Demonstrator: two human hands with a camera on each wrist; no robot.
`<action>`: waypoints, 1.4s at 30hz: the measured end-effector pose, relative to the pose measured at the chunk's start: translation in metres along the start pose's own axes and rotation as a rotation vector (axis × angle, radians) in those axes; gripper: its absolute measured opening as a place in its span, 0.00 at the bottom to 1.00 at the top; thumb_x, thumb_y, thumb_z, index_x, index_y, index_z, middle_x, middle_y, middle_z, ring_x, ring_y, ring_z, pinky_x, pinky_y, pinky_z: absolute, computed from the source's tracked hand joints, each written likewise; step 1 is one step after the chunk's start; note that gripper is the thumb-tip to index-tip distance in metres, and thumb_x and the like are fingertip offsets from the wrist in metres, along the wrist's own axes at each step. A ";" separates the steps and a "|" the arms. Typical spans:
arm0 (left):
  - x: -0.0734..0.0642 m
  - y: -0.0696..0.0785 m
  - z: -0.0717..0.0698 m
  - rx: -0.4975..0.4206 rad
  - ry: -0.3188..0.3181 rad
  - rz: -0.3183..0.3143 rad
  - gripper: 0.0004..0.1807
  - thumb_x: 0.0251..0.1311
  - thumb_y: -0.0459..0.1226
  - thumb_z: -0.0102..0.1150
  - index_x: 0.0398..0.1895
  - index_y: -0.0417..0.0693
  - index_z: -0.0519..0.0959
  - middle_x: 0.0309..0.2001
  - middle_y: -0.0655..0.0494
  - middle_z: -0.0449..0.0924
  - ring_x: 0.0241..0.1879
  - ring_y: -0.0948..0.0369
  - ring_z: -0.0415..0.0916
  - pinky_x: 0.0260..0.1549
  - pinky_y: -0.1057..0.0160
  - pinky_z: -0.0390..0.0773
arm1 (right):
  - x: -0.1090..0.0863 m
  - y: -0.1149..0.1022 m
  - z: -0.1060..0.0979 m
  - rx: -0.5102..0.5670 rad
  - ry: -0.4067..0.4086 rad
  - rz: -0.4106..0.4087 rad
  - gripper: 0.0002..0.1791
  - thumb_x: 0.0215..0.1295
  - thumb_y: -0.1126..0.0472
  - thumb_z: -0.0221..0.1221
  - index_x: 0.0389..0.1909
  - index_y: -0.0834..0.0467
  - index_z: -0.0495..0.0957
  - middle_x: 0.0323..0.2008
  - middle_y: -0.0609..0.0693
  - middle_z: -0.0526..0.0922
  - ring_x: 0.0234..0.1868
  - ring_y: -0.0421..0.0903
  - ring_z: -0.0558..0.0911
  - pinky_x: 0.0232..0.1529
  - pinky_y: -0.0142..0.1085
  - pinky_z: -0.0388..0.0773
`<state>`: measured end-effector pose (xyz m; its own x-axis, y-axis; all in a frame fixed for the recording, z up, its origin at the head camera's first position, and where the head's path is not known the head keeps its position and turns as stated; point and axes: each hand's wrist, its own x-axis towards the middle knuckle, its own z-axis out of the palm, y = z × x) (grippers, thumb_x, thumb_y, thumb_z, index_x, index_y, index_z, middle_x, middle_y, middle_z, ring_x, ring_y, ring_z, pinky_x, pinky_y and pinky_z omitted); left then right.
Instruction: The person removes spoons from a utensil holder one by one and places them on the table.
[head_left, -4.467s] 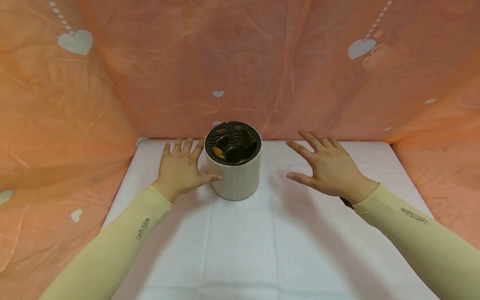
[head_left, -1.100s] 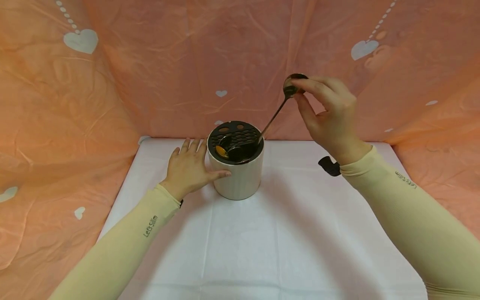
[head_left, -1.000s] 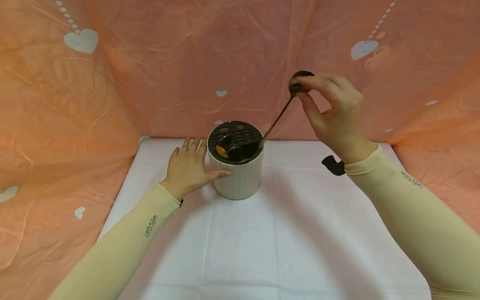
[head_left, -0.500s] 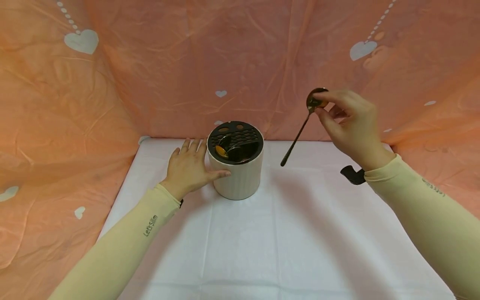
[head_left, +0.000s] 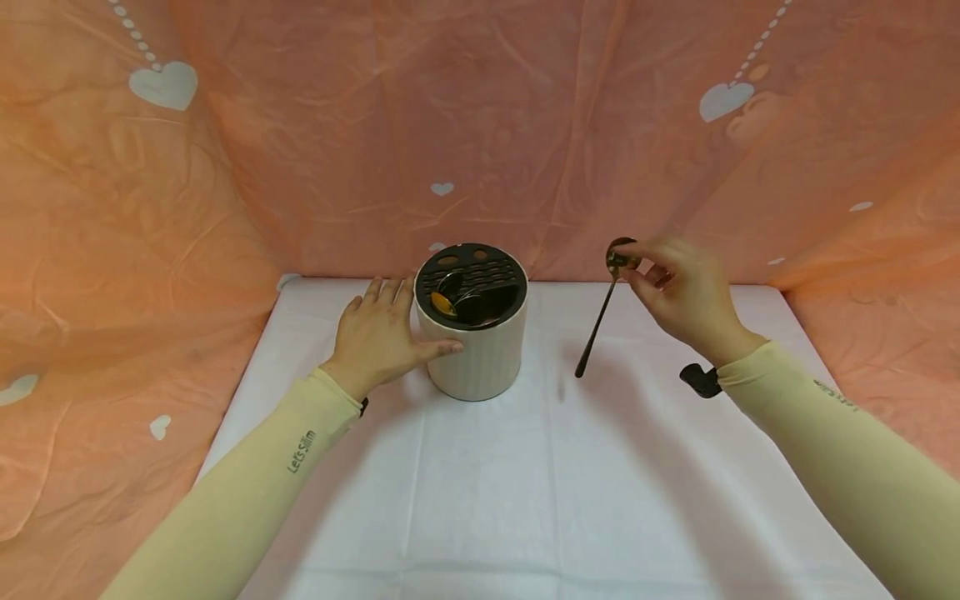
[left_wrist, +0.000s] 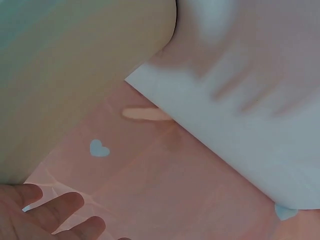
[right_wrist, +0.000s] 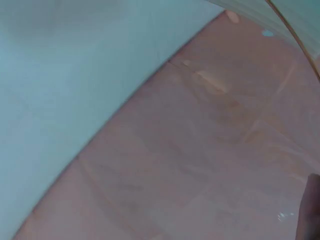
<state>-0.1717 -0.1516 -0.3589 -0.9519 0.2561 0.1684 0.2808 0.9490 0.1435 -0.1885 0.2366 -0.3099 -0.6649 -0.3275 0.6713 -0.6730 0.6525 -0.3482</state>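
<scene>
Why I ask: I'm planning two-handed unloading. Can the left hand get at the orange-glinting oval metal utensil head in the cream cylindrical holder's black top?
Probably yes: the left hand is beside the holder, the utensil head shows uncovered, and the right hand is well clear. The left would likely need raising.

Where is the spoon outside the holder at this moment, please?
In the head view, the spoon hangs handle down right of the utensil holder, its bowl pinched by the right hand.

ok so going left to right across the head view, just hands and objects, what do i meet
Left hand → canister → spoon → right hand.
</scene>
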 end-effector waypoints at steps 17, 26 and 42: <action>-0.001 0.002 -0.003 0.022 -0.022 -0.017 0.72 0.37 0.86 0.40 0.76 0.41 0.58 0.72 0.42 0.60 0.72 0.39 0.53 0.61 0.37 0.63 | -0.019 0.016 0.046 0.159 -0.380 0.265 0.16 0.62 0.66 0.68 0.49 0.49 0.86 0.38 0.42 0.84 0.23 0.43 0.76 0.21 0.34 0.71; -0.001 0.002 -0.002 0.025 -0.024 -0.021 0.74 0.35 0.88 0.36 0.77 0.43 0.58 0.72 0.44 0.60 0.72 0.40 0.52 0.61 0.36 0.62 | -0.027 0.023 0.072 0.185 -0.483 0.328 0.14 0.62 0.65 0.68 0.48 0.51 0.86 0.35 0.42 0.85 0.22 0.45 0.75 0.27 0.37 0.73; 0.000 0.001 -0.001 0.013 -0.005 -0.011 0.72 0.36 0.87 0.41 0.76 0.43 0.59 0.71 0.43 0.62 0.72 0.40 0.54 0.61 0.36 0.62 | -0.042 0.042 0.098 0.219 -0.548 0.389 0.16 0.61 0.70 0.66 0.49 0.57 0.85 0.36 0.46 0.86 0.25 0.46 0.74 0.30 0.37 0.73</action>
<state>-0.1708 -0.1507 -0.3575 -0.9554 0.2467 0.1623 0.2689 0.9540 0.1325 -0.2201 0.2107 -0.4171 -0.8993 -0.4325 0.0655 -0.3645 0.6582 -0.6587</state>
